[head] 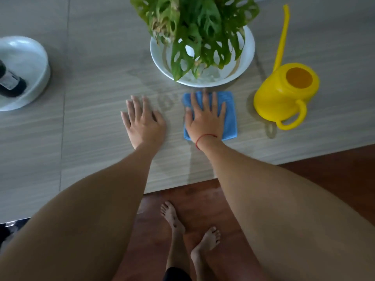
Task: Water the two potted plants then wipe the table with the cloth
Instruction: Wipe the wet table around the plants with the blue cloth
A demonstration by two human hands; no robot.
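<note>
A folded blue cloth lies on the grey wood-grain table, just in front of a white pot holding a green plant with holed leaves. My right hand presses flat on the cloth with its fingers spread. My left hand rests flat on the bare table to the left of the cloth, holding nothing. A yellow watering can with a long thin spout stands to the right of the cloth. Only one potted plant is in view.
A white bowl-shaped dish with a dark bottle in it sits at the table's left. The table's near edge runs diagonally across the view, with brown wooden floor and my bare feet below it. A faint wet streak shows beside the pot.
</note>
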